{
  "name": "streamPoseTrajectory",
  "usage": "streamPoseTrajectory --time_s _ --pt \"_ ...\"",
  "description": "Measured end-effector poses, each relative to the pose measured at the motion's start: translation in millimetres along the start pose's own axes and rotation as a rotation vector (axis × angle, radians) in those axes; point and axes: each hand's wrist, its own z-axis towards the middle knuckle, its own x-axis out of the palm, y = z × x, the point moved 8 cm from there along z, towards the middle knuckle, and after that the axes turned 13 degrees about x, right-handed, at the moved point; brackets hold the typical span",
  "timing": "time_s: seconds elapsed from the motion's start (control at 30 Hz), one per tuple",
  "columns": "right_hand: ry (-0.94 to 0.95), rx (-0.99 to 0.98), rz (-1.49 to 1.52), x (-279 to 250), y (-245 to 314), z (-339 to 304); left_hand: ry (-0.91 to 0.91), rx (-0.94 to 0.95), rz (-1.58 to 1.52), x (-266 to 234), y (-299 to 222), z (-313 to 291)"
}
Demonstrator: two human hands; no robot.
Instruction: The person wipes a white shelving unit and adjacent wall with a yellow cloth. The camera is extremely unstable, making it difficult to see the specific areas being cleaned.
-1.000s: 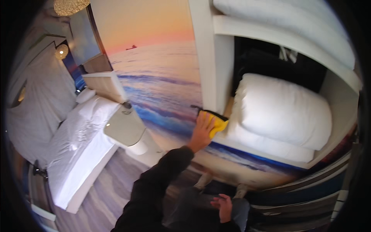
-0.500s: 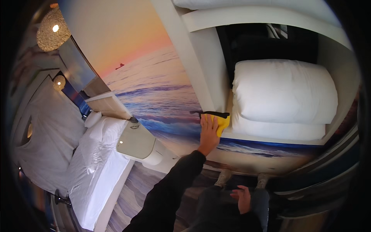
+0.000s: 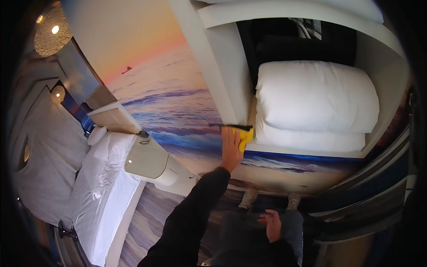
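My left hand (image 3: 231,150) reaches up and holds a yellow cloth with a black side (image 3: 245,137), pressing it with the fingers against the lower corner of a white frame (image 3: 232,95). That frame edges a recessed bunk opening. Right of the cloth, folded white bedding (image 3: 317,95) lies stacked inside the opening. Lower down, my right hand (image 3: 273,226) hangs in front of my legs, its fingers loosely bent and apart, with nothing in it. Part of the cloth is hidden beneath my left fingers.
A sea mural (image 3: 164,104) covers the wall left of the frame. Further left are a pale rounded cabinet (image 3: 147,163), a bed with white sheets (image 3: 100,196), a draped curtain (image 3: 49,155) and a woven lamp (image 3: 52,39). Wood-patterned flooring (image 3: 149,218) lies below.
The whole view has shifted slightly, so the bunk and wall appear further left and higher. My left hand stays on the cloth at the frame's corner. My right fingers have changed pose slightly.
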Motion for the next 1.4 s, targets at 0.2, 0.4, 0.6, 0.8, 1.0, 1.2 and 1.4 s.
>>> streamPoseTrajectory --time_s 0.2,0.4,0.6,0.8,1.0,1.2,1.4 --pt "-0.077 0.056 -0.020 -15.4 -19.0 3.2 -0.190 -0.007 -0.094 -73.4 4.3 92.7" --pt "-0.065 -0.001 -0.003 9.6 -5.2 10.5 -0.192 -0.067 -0.044 -35.8 8.7 41.4" --pt "-0.193 0.054 -0.024 -24.9 -27.2 11.4 0.015 -0.124 -0.113 11.9 -17.8 0.5" --pt "-0.217 0.001 -0.010 -34.4 -14.3 17.9 -0.156 -0.164 -0.232 -29.6 -16.5 36.9" --pt "-0.140 0.078 0.023 -38.6 -59.8 22.9 -0.035 -0.365 -0.392 24.6 -65.6 -25.8" --pt "-0.152 0.093 0.041 -52.2 -62.2 28.9 -0.351 -0.643 -0.588 43.7 -91.6 -12.2" --pt "-0.019 0.073 0.266 -58.0 -95.1 52.0 -0.482 -0.940 -0.816 99.7 -134.5 -19.9"
